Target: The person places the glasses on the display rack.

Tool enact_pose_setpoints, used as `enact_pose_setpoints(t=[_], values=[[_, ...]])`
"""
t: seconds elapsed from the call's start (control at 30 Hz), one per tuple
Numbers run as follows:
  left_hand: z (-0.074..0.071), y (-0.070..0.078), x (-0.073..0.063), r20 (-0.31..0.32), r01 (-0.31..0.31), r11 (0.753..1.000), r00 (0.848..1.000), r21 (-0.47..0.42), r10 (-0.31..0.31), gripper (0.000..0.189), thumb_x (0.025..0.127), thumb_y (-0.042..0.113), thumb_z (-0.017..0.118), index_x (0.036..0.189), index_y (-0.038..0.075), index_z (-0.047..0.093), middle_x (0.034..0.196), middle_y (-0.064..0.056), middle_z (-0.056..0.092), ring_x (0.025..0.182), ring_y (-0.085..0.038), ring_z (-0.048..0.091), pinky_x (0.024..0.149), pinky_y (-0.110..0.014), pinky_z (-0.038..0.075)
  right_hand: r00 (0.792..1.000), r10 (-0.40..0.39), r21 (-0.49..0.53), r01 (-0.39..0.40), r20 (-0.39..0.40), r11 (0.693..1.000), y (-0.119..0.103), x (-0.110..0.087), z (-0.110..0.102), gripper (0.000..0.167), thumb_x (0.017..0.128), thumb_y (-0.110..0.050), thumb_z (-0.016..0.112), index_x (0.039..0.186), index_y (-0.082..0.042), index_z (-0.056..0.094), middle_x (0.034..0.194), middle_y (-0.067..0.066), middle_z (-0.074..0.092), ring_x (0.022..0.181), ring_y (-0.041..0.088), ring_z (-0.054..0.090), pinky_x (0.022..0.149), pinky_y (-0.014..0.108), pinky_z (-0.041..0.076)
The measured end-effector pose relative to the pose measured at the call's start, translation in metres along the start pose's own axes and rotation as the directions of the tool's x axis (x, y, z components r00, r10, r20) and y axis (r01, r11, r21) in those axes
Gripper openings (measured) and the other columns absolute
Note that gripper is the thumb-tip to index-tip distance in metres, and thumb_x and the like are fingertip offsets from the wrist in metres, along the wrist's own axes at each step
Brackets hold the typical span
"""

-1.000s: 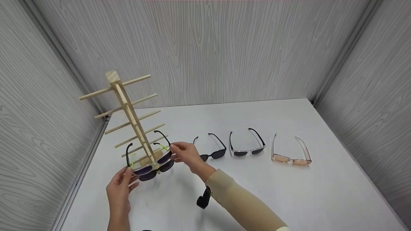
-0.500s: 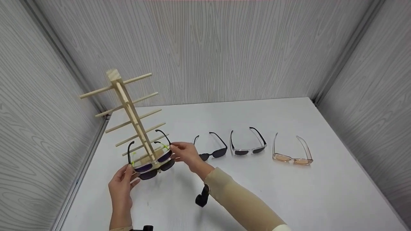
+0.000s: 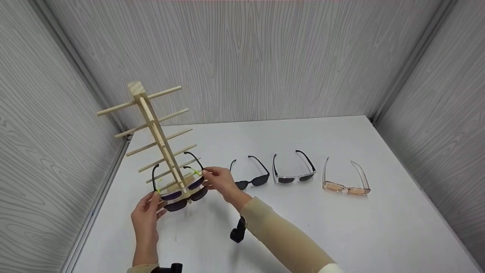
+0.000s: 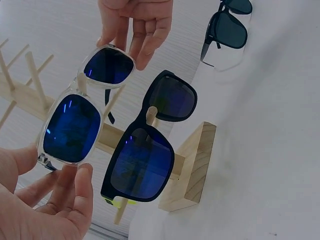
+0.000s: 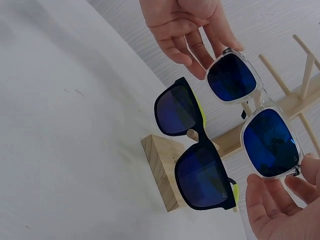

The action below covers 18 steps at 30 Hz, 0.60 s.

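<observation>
My left hand (image 3: 146, 214) and right hand (image 3: 223, 184) pinch a pair of clear-framed sunglasses (image 4: 72, 128) by its two hinge ends. Its mirrored lenses look blue in the wrist views, and its dark temples are unfolded toward the wooden rack (image 3: 161, 140). A rack peg overlaps the bridge in both wrist views. Just below hang black-framed sunglasses (image 5: 202, 177) with neon-yellow on the temples, their bridge over a lower peg (image 5: 192, 134). In the head view, the held pair partly covers the rack's lower section.
Right of the rack, three pairs lie unfolded on the white table (image 3: 303, 235): black sunglasses (image 3: 259, 180), partly behind the right hand, clear-framed sunglasses with dark temples (image 3: 287, 179), and sunglasses with orange lenses (image 3: 357, 191). Grey wood-grain panels (image 3: 242, 60) enclose the back and sides.
My left hand has risen slightly with its end of the clear-framed sunglasses. The right hand keeps its pinch almost in place, and the whole head view has shifted a little.
</observation>
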<state>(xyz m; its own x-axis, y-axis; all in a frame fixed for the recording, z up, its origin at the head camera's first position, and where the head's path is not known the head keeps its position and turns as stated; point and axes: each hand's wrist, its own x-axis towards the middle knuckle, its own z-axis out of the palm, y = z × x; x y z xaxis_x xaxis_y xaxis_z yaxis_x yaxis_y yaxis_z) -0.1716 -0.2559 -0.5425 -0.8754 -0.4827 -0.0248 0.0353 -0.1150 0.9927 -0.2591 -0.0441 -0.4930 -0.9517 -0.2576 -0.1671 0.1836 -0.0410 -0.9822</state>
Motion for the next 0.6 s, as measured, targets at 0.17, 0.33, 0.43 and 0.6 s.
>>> enact_pose_setpoints(t=[0.17,0.33,0.43,0.6], values=[[0.012,0.023,-0.015,-0.051,0.019,0.999,0.999,0.051,-0.017,0.053,0.086,0.040,0.064,0.122,0.001,0.057,0.097,-0.008,0.065,0.080,-0.013,0.065,0.065,-0.024,0.054,1.000,-0.014,0.007,0.014,-0.004,1.000,0.002,0.001,0.001,0.033,0.094,-0.019,0.057,0.117,0.004,0.059,0.094,0.010,0.067,0.086,0.028,0.067,0.078,0.040,0.053],[0.016,0.032,-0.022,-0.079,0.016,0.998,0.997,0.068,-0.011,0.052,0.088,0.039,0.062,0.122,0.000,0.056,0.094,-0.004,0.064,0.080,-0.013,0.066,0.064,-0.023,0.054,1.000,-0.012,0.009,0.012,-0.006,1.000,0.006,0.002,0.001,0.033,0.093,-0.020,0.058,0.116,0.004,0.060,0.092,0.010,0.067,0.084,0.028,0.067,0.079,0.043,0.052],[0.015,0.032,-0.024,-0.076,0.027,0.997,0.997,0.071,-0.021,0.052,0.089,0.039,0.060,0.123,0.000,0.055,0.095,-0.003,0.065,0.082,-0.015,0.066,0.065,-0.024,0.054,1.000,-0.009,0.009,0.009,-0.017,1.000,0.008,0.001,0.000,0.030,0.093,-0.020,0.058,0.113,0.002,0.062,0.091,0.009,0.067,0.085,0.029,0.067,0.080,0.044,0.052],[0.013,0.032,-0.026,-0.073,0.059,0.994,0.996,0.088,-0.052,0.052,0.090,0.041,0.056,0.123,0.000,0.053,0.091,0.002,0.065,0.085,-0.015,0.066,0.069,-0.025,0.054,0.999,0.011,0.031,-0.010,-0.043,0.999,0.010,0.000,-0.004,0.027,0.093,-0.021,0.059,0.110,-0.001,0.064,0.091,0.010,0.068,0.085,0.029,0.067,0.073,0.037,0.054]])
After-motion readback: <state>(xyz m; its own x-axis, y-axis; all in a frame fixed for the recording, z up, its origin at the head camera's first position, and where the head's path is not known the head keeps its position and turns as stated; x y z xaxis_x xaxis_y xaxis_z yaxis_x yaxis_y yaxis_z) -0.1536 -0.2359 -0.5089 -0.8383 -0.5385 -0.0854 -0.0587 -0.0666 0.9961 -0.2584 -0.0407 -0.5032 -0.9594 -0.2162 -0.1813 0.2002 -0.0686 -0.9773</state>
